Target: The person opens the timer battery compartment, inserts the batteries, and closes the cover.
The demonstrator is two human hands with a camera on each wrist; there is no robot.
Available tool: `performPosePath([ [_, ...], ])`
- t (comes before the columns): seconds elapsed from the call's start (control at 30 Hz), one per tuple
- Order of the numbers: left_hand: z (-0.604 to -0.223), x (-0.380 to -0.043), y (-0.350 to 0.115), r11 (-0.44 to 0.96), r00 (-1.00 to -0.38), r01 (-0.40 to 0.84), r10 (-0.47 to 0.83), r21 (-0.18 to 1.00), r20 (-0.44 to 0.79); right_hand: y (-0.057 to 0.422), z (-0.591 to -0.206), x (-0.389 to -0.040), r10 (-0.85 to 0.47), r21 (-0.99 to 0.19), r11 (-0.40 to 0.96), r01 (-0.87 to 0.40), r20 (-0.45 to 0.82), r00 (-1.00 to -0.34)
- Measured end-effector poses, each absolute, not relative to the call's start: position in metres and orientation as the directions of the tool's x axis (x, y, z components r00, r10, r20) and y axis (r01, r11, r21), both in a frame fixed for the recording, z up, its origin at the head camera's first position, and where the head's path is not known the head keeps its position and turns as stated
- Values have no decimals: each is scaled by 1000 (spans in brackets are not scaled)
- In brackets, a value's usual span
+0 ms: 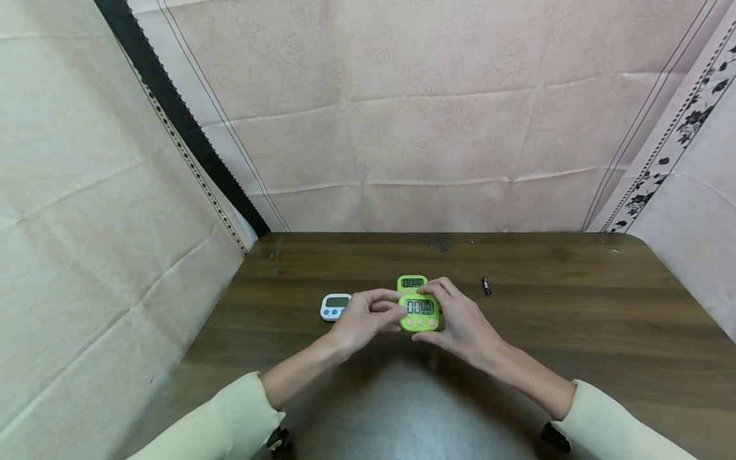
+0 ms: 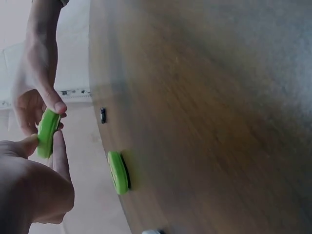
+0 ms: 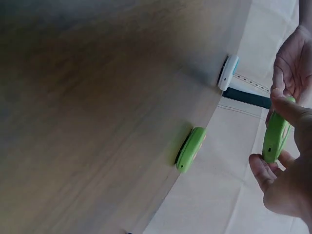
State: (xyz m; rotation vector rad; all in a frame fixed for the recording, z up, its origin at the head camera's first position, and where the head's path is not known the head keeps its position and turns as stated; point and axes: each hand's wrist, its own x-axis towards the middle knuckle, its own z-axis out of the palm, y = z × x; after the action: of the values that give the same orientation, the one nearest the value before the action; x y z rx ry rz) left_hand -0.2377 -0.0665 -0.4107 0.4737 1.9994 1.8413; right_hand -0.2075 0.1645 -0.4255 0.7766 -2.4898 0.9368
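Note:
Both hands hold a green digital timer [image 1: 420,313] raised off the table, its display facing up toward the head camera. My left hand [image 1: 366,317] pinches its left side between thumb and fingers. On the opposite side, my right hand [image 1: 460,319] grips the edge, fingers at the top and thumb at the bottom. In the left wrist view the held timer [image 2: 48,132] appears edge-on between the two hands. A second green timer [image 1: 412,281] lies on the table just behind it, partly covered in the head view. A white timer with blue buttons [image 1: 335,307] lies beside my left hand.
A small black battery [image 1: 486,285] lies on the wooden table [image 1: 546,319], right of the hands. Pale patterned cloth [image 1: 431,128] hangs behind the table's far edge, with more cloth at both sides.

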Motion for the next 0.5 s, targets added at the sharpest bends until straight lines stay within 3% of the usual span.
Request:
performPosePath([
  [0.23, -415, -269, -79, 155, -913, 43, 407, 987, -24, 165, -425, -218, -349, -468, 689, -554, 455, -819],
  [0.5, -421, -317, -100, 407, -967, 72, 254, 911, -37, 174, -432, -219, -368, -530, 686, -498, 338, -866],
])
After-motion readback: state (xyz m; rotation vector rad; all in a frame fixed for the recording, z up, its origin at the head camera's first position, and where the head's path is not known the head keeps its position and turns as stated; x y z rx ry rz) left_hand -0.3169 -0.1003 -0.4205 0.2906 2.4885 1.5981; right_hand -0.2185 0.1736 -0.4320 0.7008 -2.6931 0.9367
